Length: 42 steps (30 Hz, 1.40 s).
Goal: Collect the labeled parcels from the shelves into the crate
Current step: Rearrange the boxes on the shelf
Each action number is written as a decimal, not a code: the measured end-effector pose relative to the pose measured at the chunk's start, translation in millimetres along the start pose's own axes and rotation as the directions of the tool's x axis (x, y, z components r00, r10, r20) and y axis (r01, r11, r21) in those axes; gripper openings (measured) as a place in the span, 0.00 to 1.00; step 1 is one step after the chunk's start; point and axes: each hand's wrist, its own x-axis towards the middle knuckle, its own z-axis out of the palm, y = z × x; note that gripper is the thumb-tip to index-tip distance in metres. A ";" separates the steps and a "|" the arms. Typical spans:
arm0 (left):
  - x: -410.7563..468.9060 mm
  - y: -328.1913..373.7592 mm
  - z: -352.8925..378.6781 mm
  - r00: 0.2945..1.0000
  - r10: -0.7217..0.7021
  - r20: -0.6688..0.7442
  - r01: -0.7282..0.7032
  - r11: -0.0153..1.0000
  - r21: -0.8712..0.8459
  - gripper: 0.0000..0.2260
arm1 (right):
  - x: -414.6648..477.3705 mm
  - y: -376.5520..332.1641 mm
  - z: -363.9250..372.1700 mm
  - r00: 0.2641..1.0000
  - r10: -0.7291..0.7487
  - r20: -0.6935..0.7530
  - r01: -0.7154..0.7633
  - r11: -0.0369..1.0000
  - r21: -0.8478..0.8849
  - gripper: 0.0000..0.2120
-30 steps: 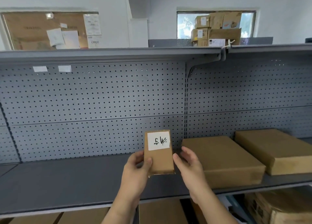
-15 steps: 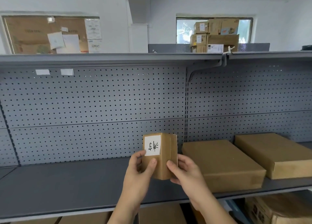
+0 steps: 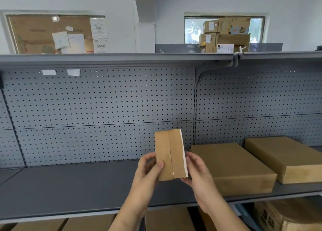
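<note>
I hold a small brown cardboard parcel upright above the grey shelf. Its taped side faces me and only a white edge of its label shows on the right. My left hand grips its lower left side with the thumb across the front. My right hand holds its lower right edge with curled fingers. Two larger flat brown parcels lie on the shelf to the right, one near and one further right; no label shows on either. No crate is in view.
A grey pegboard back panel stands behind the shelf, with an upper shelf overhead. More cardboard boxes sit on the lower level. Stacked cartons fill a window beyond.
Both hands have turned the small parcel about its upright axis: the labeled face that faced me has swung away to the right, and the taped side now faces me.
</note>
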 end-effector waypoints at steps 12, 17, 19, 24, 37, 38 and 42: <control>-4.2 7.6 4.7 0.995 0.101 -0.017 -0.095 0.976 0.195 0.11 | -6.1 0.8 4.4 0.997 -0.047 0.057 0.049 0.998 -0.028 0.18; -2.4 12.3 9.1 0.996 0.074 0.047 -0.080 0.986 0.149 0.22 | -8.1 -0.2 8.3 0.989 -0.120 0.091 0.124 0.992 -0.035 0.20; -1.6 10.9 9.5 0.999 0.044 0.031 -0.046 0.996 0.076 0.23 | -8.3 2.0 8.4 0.988 -0.108 0.110 0.106 0.994 0.025 0.23; -6.3 4.1 12.1 0.999 0.003 0.047 0.002 0.996 -0.093 0.21 | -6.8 9.8 3.9 0.993 -0.020 0.120 0.000 0.986 0.169 0.31; 20.7 39.5 -22.6 0.982 0.029 0.185 -0.062 0.982 0.178 0.18 | 17.1 -23.7 -19.4 0.977 -0.085 0.198 0.102 0.992 -0.078 0.32; 19.2 35.3 -19.9 0.987 0.061 0.150 -0.081 0.989 0.127 0.17 | 15.4 -20.4 -16.7 0.984 -0.105 0.143 0.112 0.993 -0.046 0.35; 11.3 8.3 -2.7 0.985 0.163 -0.059 -0.164 0.986 -0.023 0.14 | 1.6 -0.9 -3.1 0.992 -0.101 0.080 0.096 0.993 0.070 0.38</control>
